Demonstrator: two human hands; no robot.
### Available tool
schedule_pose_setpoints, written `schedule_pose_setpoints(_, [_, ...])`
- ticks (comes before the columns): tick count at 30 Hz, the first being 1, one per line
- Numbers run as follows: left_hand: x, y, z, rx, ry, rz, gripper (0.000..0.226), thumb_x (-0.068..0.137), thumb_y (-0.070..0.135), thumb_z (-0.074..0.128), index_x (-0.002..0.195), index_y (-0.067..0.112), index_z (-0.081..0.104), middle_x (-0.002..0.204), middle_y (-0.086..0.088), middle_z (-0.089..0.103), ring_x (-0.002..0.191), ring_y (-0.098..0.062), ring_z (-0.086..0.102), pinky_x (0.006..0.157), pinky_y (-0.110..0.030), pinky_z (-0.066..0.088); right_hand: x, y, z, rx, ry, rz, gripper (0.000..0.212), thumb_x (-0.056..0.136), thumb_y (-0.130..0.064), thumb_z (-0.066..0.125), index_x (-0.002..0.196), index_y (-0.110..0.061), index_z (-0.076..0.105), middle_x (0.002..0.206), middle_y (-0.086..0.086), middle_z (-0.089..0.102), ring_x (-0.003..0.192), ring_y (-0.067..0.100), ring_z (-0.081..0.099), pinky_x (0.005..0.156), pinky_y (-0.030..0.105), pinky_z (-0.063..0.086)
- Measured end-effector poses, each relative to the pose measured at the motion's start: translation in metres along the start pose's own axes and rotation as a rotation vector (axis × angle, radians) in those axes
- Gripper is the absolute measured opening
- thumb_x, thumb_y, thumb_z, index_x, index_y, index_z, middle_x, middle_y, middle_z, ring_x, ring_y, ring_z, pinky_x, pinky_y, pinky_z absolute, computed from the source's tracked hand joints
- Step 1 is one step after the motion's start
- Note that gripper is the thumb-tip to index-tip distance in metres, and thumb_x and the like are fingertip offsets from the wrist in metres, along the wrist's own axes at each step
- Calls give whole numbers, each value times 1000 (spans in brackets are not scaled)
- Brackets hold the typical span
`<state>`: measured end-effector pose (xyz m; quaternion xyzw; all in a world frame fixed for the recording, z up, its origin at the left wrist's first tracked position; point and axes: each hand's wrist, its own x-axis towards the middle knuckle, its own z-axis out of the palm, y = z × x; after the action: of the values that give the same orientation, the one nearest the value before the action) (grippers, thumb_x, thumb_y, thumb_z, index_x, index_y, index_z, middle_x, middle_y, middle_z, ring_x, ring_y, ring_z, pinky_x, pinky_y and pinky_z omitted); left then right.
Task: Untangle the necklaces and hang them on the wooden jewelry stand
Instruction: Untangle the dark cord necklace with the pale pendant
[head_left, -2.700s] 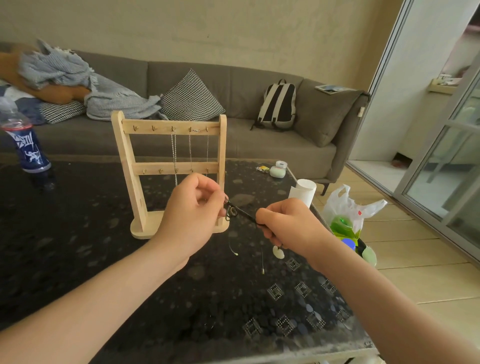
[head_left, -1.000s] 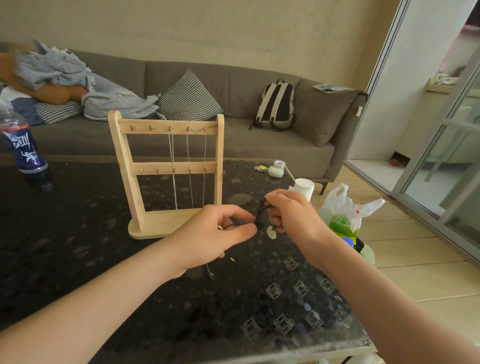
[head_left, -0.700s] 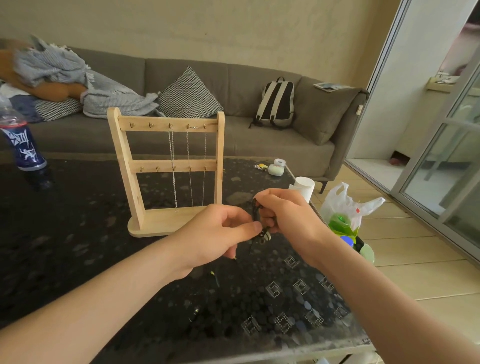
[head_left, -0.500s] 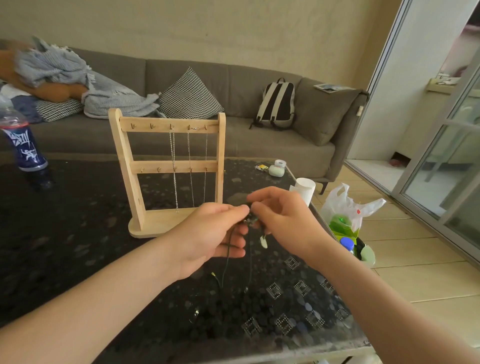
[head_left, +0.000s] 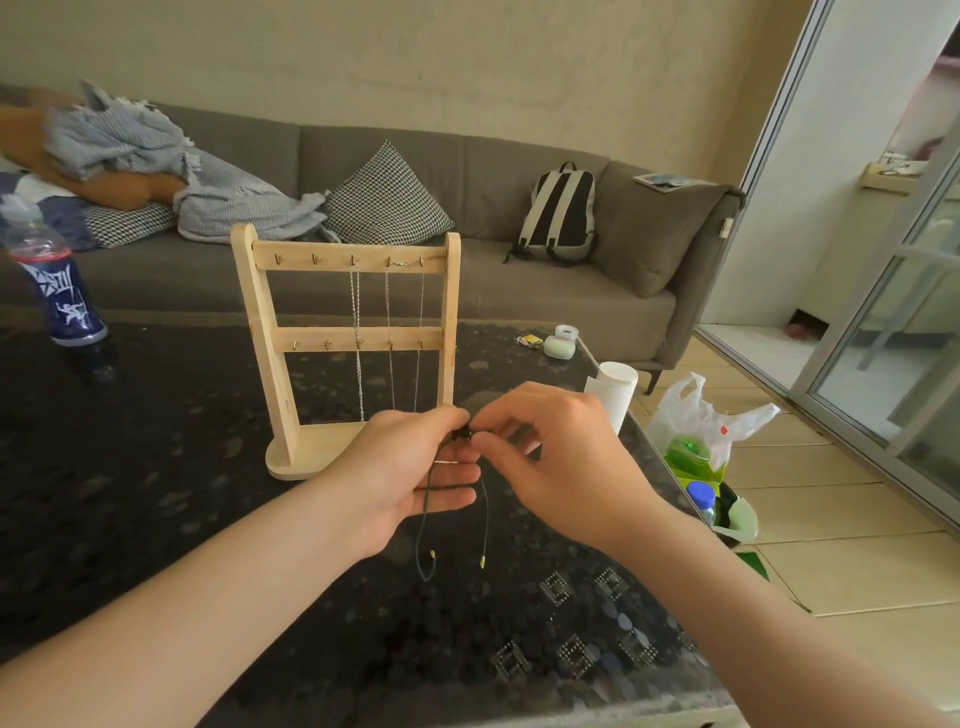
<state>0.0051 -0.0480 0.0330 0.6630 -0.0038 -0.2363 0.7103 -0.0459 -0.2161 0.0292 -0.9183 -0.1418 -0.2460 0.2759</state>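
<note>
Since half a second ago the pale pendant has gone out of sight, and the dark cord necklace (head_left: 461, 434) trails two loose ends below the hands. Left hand (head_left: 410, 467) and right hand (head_left: 550, 457) both pinch its knot between thumb and fingers (head_left: 504, 410), above the desk (head_left: 130, 467), just before the wooden jewelry stand (head_left: 280, 364), where three chains (head_left: 388, 322) hang from the top rail.

- A plain beige wall (head_left: 467, 62) filled the upper part of the frame.
- A long grey sofa (head_left: 519, 296) stood against it, carrying a checked cushion (head_left: 387, 200), a black-and-white backpack (head_left: 558, 210) and rumpled blankets (head_left: 156, 156) at upper left.
- A glass sliding door (head_left: 893, 332) at right let in daylight.
- Pale floor tiles (head_left: 841, 519) lay at lower right.
- A dark speckled counter (head_left: 156, 493) spanned the foreground.
</note>
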Motion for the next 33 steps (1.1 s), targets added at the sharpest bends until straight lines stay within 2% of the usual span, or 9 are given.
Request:
schedule_pose_setpoints(3, [0,1,-2,32,40,7,25,105,26,63,106,6,77,93,-12,82,78,-23,78,79,-43,67,2,-5,-1,67,-78,138,13,104,-21,61,97,-31,67,103,-14,62,96,2,63,82,14,50])
schedule_pose_setpoints(7, [2,1,-4,65,42,0,27,105,26,64,106,1,75,86,-13,80,71,-23,75,79,-45,67,8,-2,-1,647,-110,571,33,88,-42,45,95,-20,68,106,3,68,105,19,67,92,43,57])
schedule_pose_setpoints(9, [2,0,-3,84,13,-16,29,105,26,65,105,-1,74,77,-11,76,64,-22,72,77,-45,67,11,-2,-4,865,-35,675,33,85,-43,48,87,-17,69,95,7,70,96,21,67,84,42,51])
schedule_pose_setpoints(12, [3,-1,0,45,-22,-57,25,106,27,62,99,4,69,62,-4,61,48,-16,59,61,-39,64,14,-9,-9,1028,39,689,34,105,-35,55,77,-17,64,83,4,65,82,17,62,78,37,42])
schedule_pose_setpoints(16, [3,-2,0,52,-34,-103,20,109,28,57,97,12,61,57,3,48,44,-11,42,47,-27,50,14,-14,-18,1111,94,630,36,108,-36,55,77,-18,61,72,0,56,75,15,57,74,34,37])
schedule_pose_setpoints(22, [4,-5,0,97,52,-42,25,106,24,59,85,11,62,77,-7,58,53,-18,59,52,-34,58,14,-14,-20,1186,91,681,35,110,-33,52,121,-7,72,64,-2,36,76,14,56,74,31,36])
schedule_pose_setpoints(27, [6,-8,-4,138,43,-59,23,106,27,61,92,10,63,86,-10,66,60,-20,67,63,-39,64,18,-15,-30,1452,196,754,15,104,-13,49,96,-15,62,71,-1,58,78,19,68,74,31,41])
schedule_pose_setpoints(29, [8,-11,-7,187,65,-76,22,106,29,62,92,12,64,87,-10,64,62,-20,67,66,-40,65,18,-13,-35,1532,284,766,16,97,-14,48,92,-13,63,65,-3,47,64,16,56,69,29,38])
schedule_pose_setpoints(33, [11,-13,-7,243,109,-113,19,106,29,59,95,15,63,89,-9,63,69,-22,66,64,-38,63,19,-9,-34,1435,294,759,31,107,-23,50,127,-8,69,59,-6,25,57,12,34,68,29,33])
